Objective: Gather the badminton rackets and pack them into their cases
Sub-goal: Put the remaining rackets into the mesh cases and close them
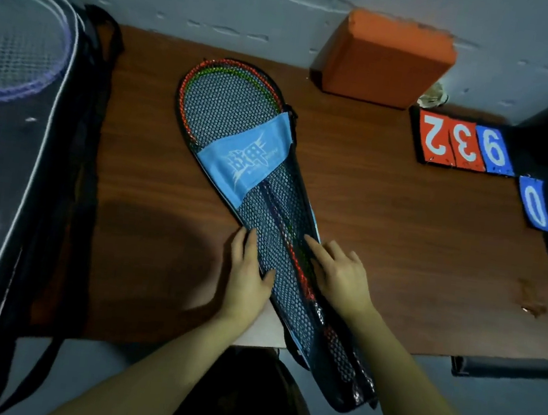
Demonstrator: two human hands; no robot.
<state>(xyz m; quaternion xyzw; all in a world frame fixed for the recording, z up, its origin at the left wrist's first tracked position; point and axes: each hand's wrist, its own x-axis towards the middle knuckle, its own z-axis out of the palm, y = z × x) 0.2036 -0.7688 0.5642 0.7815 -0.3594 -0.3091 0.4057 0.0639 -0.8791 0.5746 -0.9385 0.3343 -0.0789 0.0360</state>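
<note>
A black mesh racket case (229, 112) with a blue printed panel lies diagonally on the brown table (399, 243). Red and green rackets (296, 265) show through its mesh, their handles toward the near table edge. My left hand (247, 273) rests flat on the case's left side with straight fingers. On the right side, my right hand (340, 274) presses the case with its fingers straight. At far left a large clear-fronted black case (17, 210) holds a purple racket (12, 47).
An orange foam block (384, 58) stands at the back against the wall. Red and blue number cards (463, 144) lie at the right, beside a dark object at the table's right edge. A worn spot marks the tabletop at right.
</note>
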